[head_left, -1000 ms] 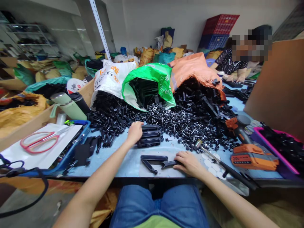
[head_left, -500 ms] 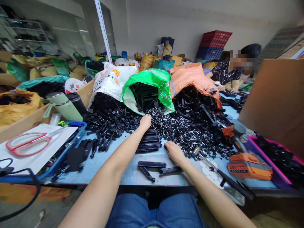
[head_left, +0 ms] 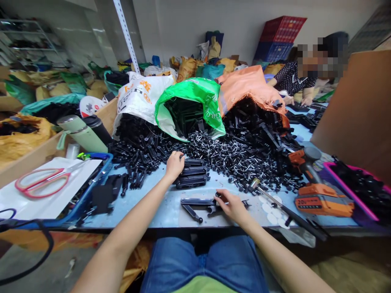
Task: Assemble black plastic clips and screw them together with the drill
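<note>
Head view, green bag [head_left: 189, 86] of black parts [head_left: 183, 118], left hand [head_left: 174, 166] beside black bars [head_left: 194, 173]

Plain grey wall [head_left: 189, 18], metal shelving [head_left: 32, 49] at left, grey floor [head_left: 24, 256].

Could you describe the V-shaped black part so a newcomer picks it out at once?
Start from the blue worktable and find the pale grey patch at its near edge. There, left of the right hand, lies the V-shaped black part. Its long bar and shorter ball-tipped arm spread open, unlike the stacked bars beyond.
</note>
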Demonstrator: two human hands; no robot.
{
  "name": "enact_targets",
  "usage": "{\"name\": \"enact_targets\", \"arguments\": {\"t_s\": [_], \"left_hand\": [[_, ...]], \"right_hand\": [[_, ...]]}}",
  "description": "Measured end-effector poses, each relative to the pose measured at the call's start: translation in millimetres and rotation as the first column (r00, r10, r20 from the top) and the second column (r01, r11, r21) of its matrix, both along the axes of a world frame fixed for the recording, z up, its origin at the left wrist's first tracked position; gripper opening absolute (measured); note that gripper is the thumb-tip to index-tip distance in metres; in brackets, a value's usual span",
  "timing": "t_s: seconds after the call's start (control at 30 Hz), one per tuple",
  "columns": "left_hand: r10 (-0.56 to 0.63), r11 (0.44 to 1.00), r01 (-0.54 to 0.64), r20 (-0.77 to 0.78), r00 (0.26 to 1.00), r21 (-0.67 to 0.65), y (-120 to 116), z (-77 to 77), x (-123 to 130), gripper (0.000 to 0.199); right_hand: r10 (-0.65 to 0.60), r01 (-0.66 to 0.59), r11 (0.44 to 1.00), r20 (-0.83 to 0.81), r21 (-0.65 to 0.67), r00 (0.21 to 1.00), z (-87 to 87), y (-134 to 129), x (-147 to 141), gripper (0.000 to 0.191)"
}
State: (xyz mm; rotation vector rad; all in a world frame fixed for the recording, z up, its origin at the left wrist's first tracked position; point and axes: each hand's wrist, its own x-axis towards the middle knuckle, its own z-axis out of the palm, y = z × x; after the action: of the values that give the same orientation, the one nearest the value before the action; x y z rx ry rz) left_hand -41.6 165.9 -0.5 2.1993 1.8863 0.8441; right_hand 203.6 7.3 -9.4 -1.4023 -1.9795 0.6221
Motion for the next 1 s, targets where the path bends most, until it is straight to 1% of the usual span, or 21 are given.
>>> {"name": "enact_targets", "arguments": {"t_s": [0.03, 0.1, 0.2, 0.27, 0.33, 0.4, 0.47, 0.57, 0.67, 0.77, 0.83, 0.9, 1.0], "left_hand": [[-0.013, 1.000, 0.013, -0.007, 1.000, -0.007, 1, 1.8, 3, 0.022], [-0.050, 0.998, 0.050, -0.024, 0.998, -0.027, 4, 6.1, 14, 0.022], [-0.094, 0.993, 0.089, -0.055, 0.994, -0.082, 14, 10.5, 40, 0.020], [-0.079, 0.989, 0.068, -0.078, 0.994, -0.131, 22, 10.7, 60, 0.021], [-0.025, 0.983, 0.006, -0.103, 0.994, -0.185, 31, 9.5, 77, 0.024], [0.035, 0.971, -0.064, -0.125, 0.992, -0.232, 40, 8.0, 89, 0.024], [0.068, 0.958, -0.103, -0.137, 0.988, -0.266, 48, 7.4, 96, 0.024], [0.067, 0.953, -0.104, -0.137, 0.988, -0.285, 55, 10.1, 99, 0.028], [0.054, 0.962, -0.081, -0.108, 0.993, -0.260, 54, 17.6, 99, 0.027], [0.039, 0.983, -0.047, -0.044, 0.998, -0.176, 41, 28.3, 93, 0.016], [0.013, 0.995, -0.012, 0.012, 1.000, -0.100, 24, 34.4, 84, 0.014], [-0.026, 0.999, 0.028, 0.069, 0.997, -0.036, -2, 37.3, 68, 0.016], [-0.068, 0.998, 0.067, 0.138, 0.988, 0.006, -54, 34.2, 33, 0.021]], "right_hand": [[0.001, -0.001, 0.999, 0.028, 0.032, 1.000, 0.5, -1, 0, 0.023], [0.032, -0.042, 0.994, 0.100, 0.101, 0.994, 2.3, -3, 1, 0.023], [0.088, -0.144, 0.962, 0.238, 0.231, 0.967, 2.9, -8, 0, 0.025], [0.087, -0.185, 0.924, 0.288, 0.334, 0.954, 0.0, -13, -2, 0.027], [0.066, -0.187, 0.896, 0.294, 0.403, 0.953, -5.0, -18, -5, 0.032], [0.031, -0.154, 0.889, 0.278, 0.432, 0.960, -10.7, -23, -8, 0.039], [-0.002, -0.116, 0.887, 0.255, 0.448, 0.967, -15.5, -25, -9, 0.041], [-0.041, -0.072, 0.887, 0.234, 0.456, 0.971, -19.3, -28, -9, 0.043], [-0.061, -0.047, 0.909, 0.242, 0.415, 0.968, -19.5, -31, -8, 0.045], [-0.064, -0.030, 0.928, 0.239, 0.370, 0.969, -18.9, -36, -7, 0.044], [-0.069, -0.019, 0.930, 0.226, 0.368, 0.972, -19.2, -38, -6, 0.042], [-0.077, -0.010, 0.925, 0.214, 0.380, 0.974, -19.9, -40, -5, 0.040], [-0.088, -0.003, 0.922, 0.218, 0.387, 0.972, -20.4, -42, -5, 0.035]]}}
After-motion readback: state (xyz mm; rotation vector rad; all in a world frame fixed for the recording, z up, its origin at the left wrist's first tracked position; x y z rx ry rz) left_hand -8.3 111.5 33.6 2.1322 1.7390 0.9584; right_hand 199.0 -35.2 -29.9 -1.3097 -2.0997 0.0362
